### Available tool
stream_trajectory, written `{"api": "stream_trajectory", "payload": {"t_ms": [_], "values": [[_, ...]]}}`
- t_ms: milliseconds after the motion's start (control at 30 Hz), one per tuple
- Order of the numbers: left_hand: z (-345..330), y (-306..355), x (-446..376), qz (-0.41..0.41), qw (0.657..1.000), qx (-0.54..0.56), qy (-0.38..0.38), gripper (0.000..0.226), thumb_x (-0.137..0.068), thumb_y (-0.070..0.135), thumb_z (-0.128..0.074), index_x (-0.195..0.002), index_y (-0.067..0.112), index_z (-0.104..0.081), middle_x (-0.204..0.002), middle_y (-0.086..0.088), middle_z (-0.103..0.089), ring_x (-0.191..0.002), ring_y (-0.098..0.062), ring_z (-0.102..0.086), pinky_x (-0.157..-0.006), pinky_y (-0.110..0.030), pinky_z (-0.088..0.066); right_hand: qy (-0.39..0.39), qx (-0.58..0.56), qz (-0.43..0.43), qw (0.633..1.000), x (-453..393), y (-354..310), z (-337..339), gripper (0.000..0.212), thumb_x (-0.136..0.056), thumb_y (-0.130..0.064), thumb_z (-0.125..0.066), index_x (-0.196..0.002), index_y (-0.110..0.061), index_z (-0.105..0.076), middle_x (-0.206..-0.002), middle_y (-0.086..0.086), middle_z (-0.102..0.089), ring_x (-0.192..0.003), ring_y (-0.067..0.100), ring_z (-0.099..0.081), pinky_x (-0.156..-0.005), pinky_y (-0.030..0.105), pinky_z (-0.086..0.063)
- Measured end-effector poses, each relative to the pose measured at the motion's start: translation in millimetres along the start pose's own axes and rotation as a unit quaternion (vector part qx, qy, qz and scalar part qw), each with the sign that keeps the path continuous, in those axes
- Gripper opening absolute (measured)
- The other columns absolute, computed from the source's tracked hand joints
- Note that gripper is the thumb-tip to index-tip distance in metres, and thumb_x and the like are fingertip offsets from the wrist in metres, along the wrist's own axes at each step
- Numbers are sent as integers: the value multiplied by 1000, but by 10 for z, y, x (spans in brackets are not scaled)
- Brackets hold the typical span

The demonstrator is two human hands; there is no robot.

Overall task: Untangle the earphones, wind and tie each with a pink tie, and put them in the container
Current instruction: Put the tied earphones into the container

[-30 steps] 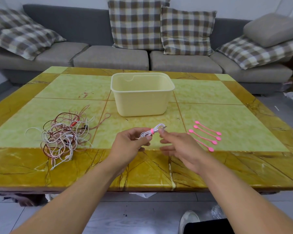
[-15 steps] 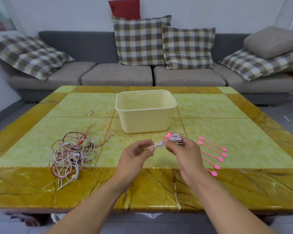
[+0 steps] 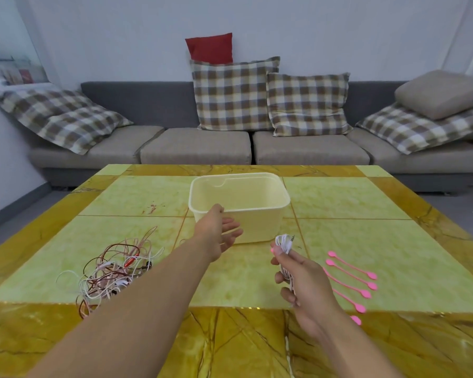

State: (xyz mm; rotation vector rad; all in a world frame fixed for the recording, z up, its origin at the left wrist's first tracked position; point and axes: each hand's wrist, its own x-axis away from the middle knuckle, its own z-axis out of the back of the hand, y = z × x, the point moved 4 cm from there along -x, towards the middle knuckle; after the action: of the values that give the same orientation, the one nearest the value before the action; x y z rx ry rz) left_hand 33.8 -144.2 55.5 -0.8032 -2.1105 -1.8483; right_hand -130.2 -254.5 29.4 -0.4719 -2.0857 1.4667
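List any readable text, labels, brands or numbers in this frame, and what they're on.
None readable.
The container, the bundled earphone in the right hand, the pink ties and the tangled earphones show no print.
The picture on the wall at far left has reddish shapes that could be lettering, too blurred to read.

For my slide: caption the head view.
Right hand holds a tied earphone; left hand reaches open toward the container.
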Motion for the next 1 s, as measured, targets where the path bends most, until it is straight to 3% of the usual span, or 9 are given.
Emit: {"api": "stream_trajectory", "payload": {"t_ms": [67, 167, 267, 433, 500, 567, 700, 833, 1000], "values": [[42, -109, 42, -4, 1000, 7, 6, 35, -97, 32, -47, -109, 5, -65, -89, -5, -76, -68, -21, -73, -50, -23, -49, -7, 34, 26, 999, 7, -36, 4, 17, -89, -26, -77, -105, -23, -76, -82, -2, -72, -56, 10, -52, -45, 23, -25], [181, -483, 219, -9, 1000, 12, 4, 24, -100, 26, -48, -110, 10, -63, -89, -9, -76, -71, -24, -73, -54, -28, -55, 4, 116, 109, 987, 97, -140, -49, 24, -86, -28, -80, -104, -17, -70, -88, 4, -75, -53, 13, -57, -50, 19, -42], [387, -805, 330, 7, 999, 31, 9, 19, -99, 20, -48, -108, 8, -60, -85, -10, -76, -73, -24, -72, -53, -30, -54, 39, 200, 187, 961, 146, -224, -93, 15, -82, -31, -83, -93, -27, -74, -85, -11, -75, -52, 13, -61, -55, 21, -52], [655, -1022, 468, 10, 1000, 15, -2, 14, -98, 20, -49, -98, 10, -59, -77, -9, -74, -69, -21, -67, -50, -28, -49, 58, 360, 252, 897, 118, -223, -233, 13, -83, -43, -81, -94, -38, -76, -81, -24, -72, -58, 2, -59, -53, 19, -42], [717, -1059, 496, 5, 1000, 6, -6, 15, -97, 21, -50, -99, 9, -59, -67, -6, -69, -58, -17, -64, -43, -25, -45, 36, 456, 250, 854, 48, -183, -365, 15, -86, -46, -76, -99, -38, -75, -89, -19, -74, -62, 3, -59, -55, 27, -42], [783, -1086, 530, 1, 1000, -3, 0, 15, -95, 21, -51, -98, 9, -59, -59, -3, -65, -50, -14, -59, -40, -23, -38, 19, 548, 225, 806, -51, -115, -505, 17, -92, -43, -70, -108, -37, -73, -104, -13, -74, -84, 14, -66, -64, 31, -46], [848, -1063, 621, -20, 999, -28, 20, 24, -93, 22, -53, -101, 3, -66, -55, -4, -62, -47, -14, -52, -40, -23, -30, -7, 673, 170, 720, -287, 14, -678, 23, -100, -22, -57, -117, -34, -66, -112, -2, -69, -96, 27, -64, -69, 32, -41], [867, -1064, 616, -15, 999, -25, 20, 31, -93, 21, -54, -107, -3, -68, -55, -5, -62, -46, -13, -51, -38, -23, -30, -17, 724, 141, 675, -519, 130, -742, 20, -97, -14, -52, -114, -24, -57, -100, 1, -61, -89, 29, -58, -70, 34, -41], [826, -988, 570, -29, 999, -12, 12, 27, -95, 24, -53, -97, 2, -68, -55, -3, -63, -45, -11, -53, -40, -23, -32, -44, 740, 114, 661, -679, 205, -748, 19, -92, -12, -65, -108, -21, -71, -114, 4, -66, -102, 28, -63, -80, 33, -49]]}}
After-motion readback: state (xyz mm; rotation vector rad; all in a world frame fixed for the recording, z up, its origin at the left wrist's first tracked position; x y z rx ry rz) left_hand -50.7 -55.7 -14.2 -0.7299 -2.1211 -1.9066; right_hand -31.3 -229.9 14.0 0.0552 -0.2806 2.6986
